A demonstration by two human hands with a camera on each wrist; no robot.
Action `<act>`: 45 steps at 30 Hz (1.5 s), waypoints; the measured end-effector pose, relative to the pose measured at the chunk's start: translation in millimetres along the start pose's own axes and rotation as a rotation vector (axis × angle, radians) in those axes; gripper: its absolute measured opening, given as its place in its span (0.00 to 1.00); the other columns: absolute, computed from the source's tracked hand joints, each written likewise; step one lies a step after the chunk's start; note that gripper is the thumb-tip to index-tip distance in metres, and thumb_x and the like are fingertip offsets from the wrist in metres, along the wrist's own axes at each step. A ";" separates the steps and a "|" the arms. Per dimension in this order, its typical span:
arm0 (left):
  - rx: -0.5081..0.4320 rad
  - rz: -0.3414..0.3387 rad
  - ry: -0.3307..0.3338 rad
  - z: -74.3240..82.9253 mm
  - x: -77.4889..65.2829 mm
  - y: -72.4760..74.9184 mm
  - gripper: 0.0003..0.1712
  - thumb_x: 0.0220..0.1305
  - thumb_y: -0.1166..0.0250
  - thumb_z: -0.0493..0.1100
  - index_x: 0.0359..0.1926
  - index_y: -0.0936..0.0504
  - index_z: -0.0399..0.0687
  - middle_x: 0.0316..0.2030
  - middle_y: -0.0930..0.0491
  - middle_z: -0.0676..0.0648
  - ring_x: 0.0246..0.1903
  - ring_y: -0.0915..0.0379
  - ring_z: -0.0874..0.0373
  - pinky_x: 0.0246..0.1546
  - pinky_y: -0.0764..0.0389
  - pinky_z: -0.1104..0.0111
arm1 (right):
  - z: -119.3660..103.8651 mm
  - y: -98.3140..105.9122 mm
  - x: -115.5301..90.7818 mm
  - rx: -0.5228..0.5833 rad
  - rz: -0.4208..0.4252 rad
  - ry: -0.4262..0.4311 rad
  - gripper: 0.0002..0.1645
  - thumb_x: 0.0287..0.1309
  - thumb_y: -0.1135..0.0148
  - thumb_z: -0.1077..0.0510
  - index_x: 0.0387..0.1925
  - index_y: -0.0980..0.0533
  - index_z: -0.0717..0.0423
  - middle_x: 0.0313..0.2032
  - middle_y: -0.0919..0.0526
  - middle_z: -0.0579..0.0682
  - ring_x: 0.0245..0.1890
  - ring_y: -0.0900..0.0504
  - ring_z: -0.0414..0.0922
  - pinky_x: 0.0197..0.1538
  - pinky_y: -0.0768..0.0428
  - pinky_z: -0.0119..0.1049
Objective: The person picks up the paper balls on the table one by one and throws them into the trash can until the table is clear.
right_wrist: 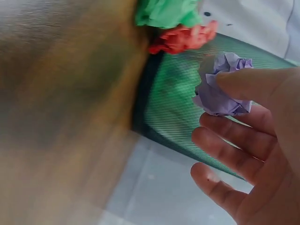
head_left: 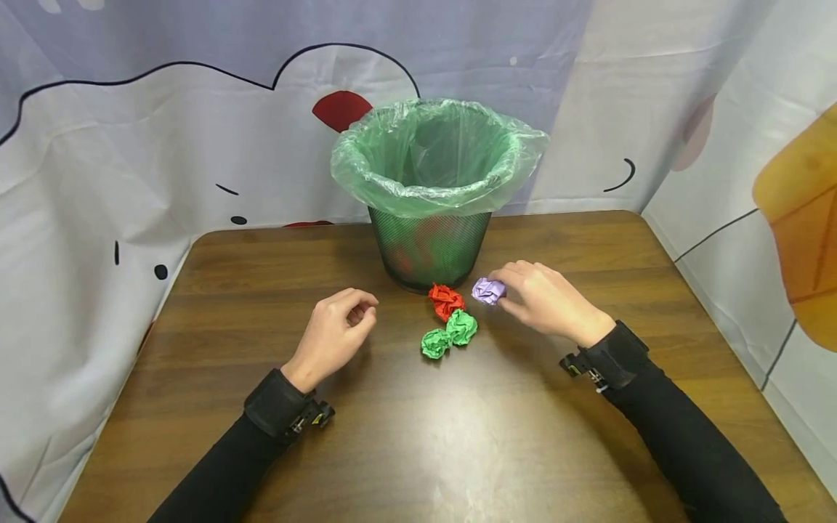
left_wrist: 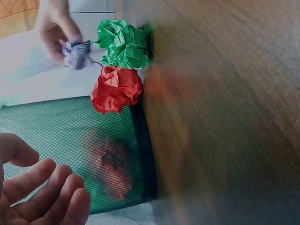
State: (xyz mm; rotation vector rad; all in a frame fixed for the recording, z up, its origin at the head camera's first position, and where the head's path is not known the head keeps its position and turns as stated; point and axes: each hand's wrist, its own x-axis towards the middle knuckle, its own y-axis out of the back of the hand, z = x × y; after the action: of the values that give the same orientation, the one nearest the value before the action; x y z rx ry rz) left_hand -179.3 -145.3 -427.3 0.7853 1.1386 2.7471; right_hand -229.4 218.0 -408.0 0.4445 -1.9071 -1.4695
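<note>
My right hand (head_left: 546, 301) pinches a crumpled purple paper ball (head_left: 488, 291) between thumb and fingers, just right of the other balls. In the right wrist view the thumb presses the purple ball (right_wrist: 222, 86) while the lower fingers spread apart. A crumpled red paper ball (head_left: 447, 301) lies close in front of the mesh bin. Two crumpled green paper balls (head_left: 462, 327) sit nearer to me, touching each other. To the left of them, my left hand (head_left: 333, 330) hovers over the table with loosely bent fingers and holds nothing.
Behind the balls stands a dark mesh wastebasket (head_left: 431, 247) lined with a green plastic bag (head_left: 353, 171) folded over its rim. Reddish shapes show through the mesh. The wooden table (head_left: 418, 450) meets a patterned curtain (head_left: 131, 160) at the back and sides.
</note>
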 end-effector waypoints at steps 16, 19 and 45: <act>0.011 -0.026 0.025 1.5 -2.1 1.6 0.07 0.66 0.39 0.38 0.40 0.15 0.48 0.33 0.20 0.53 0.32 0.25 0.60 0.35 0.21 0.65 | -23.2 68.1 8.3 -0.017 0.148 0.157 0.21 0.52 0.29 0.59 0.50 0.21 0.57 0.40 0.18 0.47 0.40 0.21 0.45 0.43 0.19 0.44; 0.011 -0.026 0.027 0.8 -1.9 1.3 0.07 0.66 0.39 0.38 0.40 0.15 0.48 0.33 0.20 0.53 0.32 0.24 0.59 0.35 0.20 0.63 | -25.5 78.9 11.7 -0.018 0.167 0.180 0.22 0.52 0.28 0.59 0.51 0.21 0.57 0.41 0.18 0.48 0.41 0.20 0.45 0.44 0.19 0.44; 0.024 -0.046 0.036 -0.6 -6.2 -0.6 0.07 0.66 0.39 0.38 0.40 0.15 0.48 0.33 0.20 0.53 0.32 0.25 0.60 0.35 0.22 0.68 | -34.5 160.5 59.1 -0.090 0.268 0.243 0.19 0.56 0.32 0.60 0.50 0.20 0.60 0.40 0.17 0.52 0.38 0.23 0.47 0.39 0.21 0.45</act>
State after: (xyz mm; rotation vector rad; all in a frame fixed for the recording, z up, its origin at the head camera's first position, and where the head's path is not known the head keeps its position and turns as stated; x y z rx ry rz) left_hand -174.3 -146.7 -430.7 0.7062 1.1836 2.7257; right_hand -226.3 204.9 -234.1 0.2970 -1.6317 -1.2587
